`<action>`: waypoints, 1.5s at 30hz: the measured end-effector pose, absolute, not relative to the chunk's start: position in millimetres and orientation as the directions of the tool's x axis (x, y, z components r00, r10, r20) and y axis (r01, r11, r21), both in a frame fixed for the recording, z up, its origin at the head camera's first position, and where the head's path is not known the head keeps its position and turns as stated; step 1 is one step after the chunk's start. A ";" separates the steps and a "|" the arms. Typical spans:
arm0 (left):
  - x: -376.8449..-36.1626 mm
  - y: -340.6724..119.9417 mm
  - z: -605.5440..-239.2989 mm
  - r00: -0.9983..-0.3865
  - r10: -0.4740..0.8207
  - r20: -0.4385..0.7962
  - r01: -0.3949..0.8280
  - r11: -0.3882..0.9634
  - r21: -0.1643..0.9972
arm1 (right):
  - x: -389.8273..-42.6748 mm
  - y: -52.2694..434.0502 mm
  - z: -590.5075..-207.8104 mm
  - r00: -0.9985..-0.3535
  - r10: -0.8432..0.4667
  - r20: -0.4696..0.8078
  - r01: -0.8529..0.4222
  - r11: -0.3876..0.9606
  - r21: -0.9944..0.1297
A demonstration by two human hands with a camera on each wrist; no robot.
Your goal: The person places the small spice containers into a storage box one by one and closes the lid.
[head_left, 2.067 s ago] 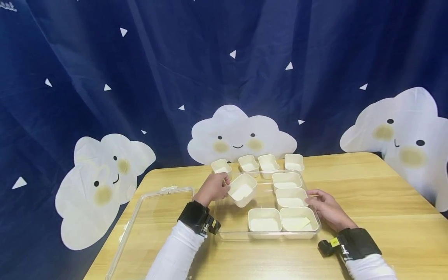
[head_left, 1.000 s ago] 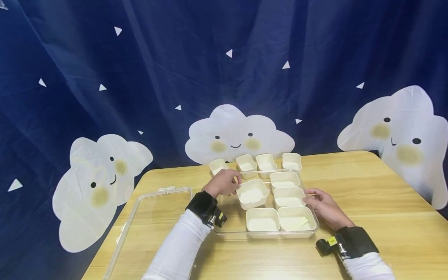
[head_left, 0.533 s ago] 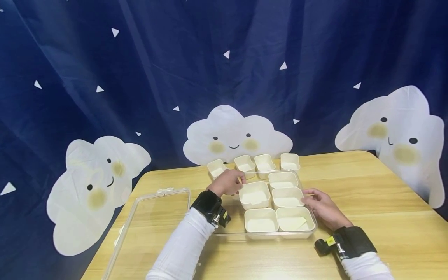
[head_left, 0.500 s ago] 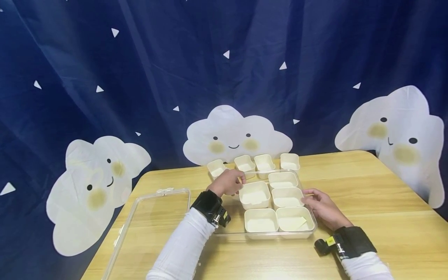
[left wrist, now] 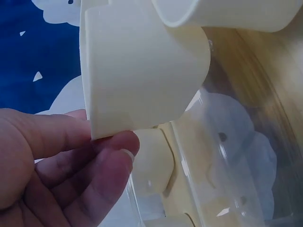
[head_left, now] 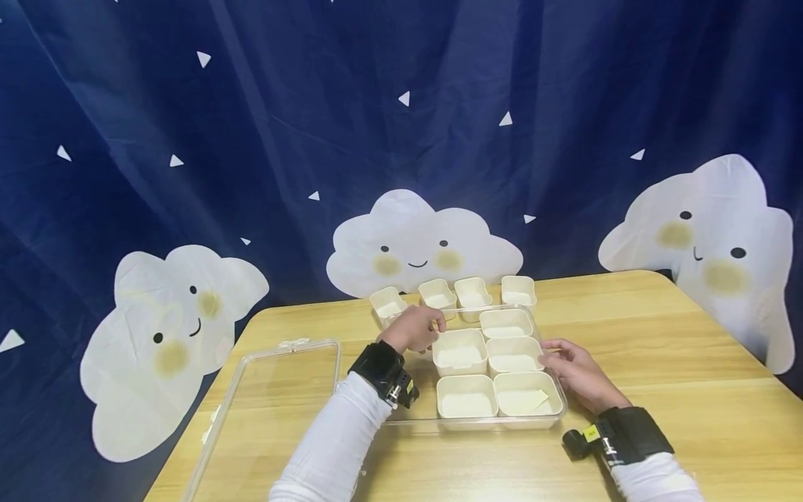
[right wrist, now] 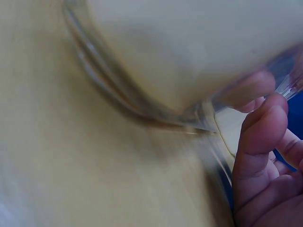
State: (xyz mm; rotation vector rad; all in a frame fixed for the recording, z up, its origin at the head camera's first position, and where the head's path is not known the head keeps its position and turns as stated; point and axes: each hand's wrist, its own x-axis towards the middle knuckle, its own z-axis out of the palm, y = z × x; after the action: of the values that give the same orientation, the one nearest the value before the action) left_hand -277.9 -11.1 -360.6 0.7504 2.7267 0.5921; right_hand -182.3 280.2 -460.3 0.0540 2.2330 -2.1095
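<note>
My left hand [head_left: 414,330] pinches the rim of a cream plastic storage box [left wrist: 142,71] between thumb and fingers. That box sits within the large clear bin [head_left: 408,421], behind two cream boxes in the front row and left of two more along the right side. A pale yellow slip [head_left: 538,399] lies in the front right box [head_left: 514,403]. At the bin's right wall, my right hand [head_left: 582,373] holds the edge, thumb and fingers on either side of the clear plastic in the right wrist view.
Several smaller cream boxes [head_left: 472,293] stand in a row behind the bin at the table's far edge. A clear lid [head_left: 233,390] with latches lies to the left on the wooden table [head_left: 677,335]. A blue cloud-print curtain [head_left: 389,125] hangs behind.
My left hand has moved the cream box right and lowered it from a tilt to nearly level beside the others. My right hand stays at the bin's wall.
</note>
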 end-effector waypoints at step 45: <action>-282.6 -2.4 -379.4 -0.831 0.524 -0.187 0.408 0.802 0.436 | -184.5 281.9 -463.0 -0.997 -0.044 -0.067 0.066 0.015 -0.998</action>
State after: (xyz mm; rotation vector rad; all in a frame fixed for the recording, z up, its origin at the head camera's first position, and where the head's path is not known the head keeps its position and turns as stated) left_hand -282.6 -2.4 -379.4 0.7145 2.6912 0.5525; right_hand -184.5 281.9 -463.0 0.0242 2.1804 -2.1510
